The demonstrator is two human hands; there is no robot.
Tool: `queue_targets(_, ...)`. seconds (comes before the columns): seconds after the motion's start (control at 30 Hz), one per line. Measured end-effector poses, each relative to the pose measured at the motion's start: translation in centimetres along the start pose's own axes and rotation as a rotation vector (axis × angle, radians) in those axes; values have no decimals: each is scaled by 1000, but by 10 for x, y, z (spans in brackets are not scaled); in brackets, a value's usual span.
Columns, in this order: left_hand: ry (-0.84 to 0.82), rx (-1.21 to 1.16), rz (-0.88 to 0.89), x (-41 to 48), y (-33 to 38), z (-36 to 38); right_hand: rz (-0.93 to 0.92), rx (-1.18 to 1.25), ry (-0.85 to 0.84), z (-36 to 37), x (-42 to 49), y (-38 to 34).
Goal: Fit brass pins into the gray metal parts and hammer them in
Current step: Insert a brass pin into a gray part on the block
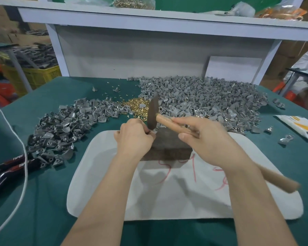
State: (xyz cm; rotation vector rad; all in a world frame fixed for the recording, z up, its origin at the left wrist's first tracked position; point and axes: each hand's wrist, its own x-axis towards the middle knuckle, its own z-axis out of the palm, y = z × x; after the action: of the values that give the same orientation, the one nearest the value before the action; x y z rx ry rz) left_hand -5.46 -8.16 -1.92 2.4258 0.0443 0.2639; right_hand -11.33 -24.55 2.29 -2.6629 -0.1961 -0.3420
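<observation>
Hammering step: left hand (133, 137) pinches part (154, 132) on block (169, 144); right hand (208, 139) grips hammer (153, 114) above block. Next, strike squarely, clear of left hand.

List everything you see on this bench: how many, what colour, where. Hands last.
table: one, green cover
white pad: one, white with red marks, front centre
block: one, dark, on the white pad
hammer: one, dark head, wooden handle, above the block
gray metal parts: too many to count, gray, large heap back right, smaller heap at left
brass pins: many, brass, heap between those two
black tools: seemingly two, black, front left
cord: one, white, left edge
packet: one, white and yellow, right edge
bag of pins: one, clear, shelf above
left hand: one, pinches a small gray part on the block
right hand: one, grips the hammer handle
</observation>
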Motion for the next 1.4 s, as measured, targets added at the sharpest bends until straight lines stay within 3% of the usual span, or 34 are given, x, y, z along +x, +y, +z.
queue_targets(0.1, 2, 9, 10, 0, -1, 0, 6, -55, 45, 2, 0, 1)
queue_targets(0.23, 24, -28, -2, -1, 0, 0, -12, 102, 350, -3, 0, 3)
queue_targets(0.27, 22, -26, -8, -1, 1, 0, -18, 142, 362, -5, 1, 4)
queue_targets(0.37, -10, -17, -32, -2, 2, -2, -21, 19, 54, -2, 1, 5)
queue_targets(0.43, -23, -11, -29, -1, 3, -4, 16, -52, -40, 0, 0, 6)
queue_targets(0.53, -16, -12, -29, -3, 3, -5, 63, -74, 76, -2, -1, 7)
queue_targets(0.7, 0, -3, 3, -3, 3, -4, 57, 133, 339, -2, 3, 6)
queue_targets(0.93, -133, -28, 67, -6, 7, -7, 76, 294, 102, 27, 15, 12)
queue_targets(1.07, -167, -22, 122, -9, 11, -6, 230, 163, 156, 44, 21, 3)
queue_targets(1.4, -160, -15, 139, -11, 15, -4, 198, -67, 177, 52, 22, -12)
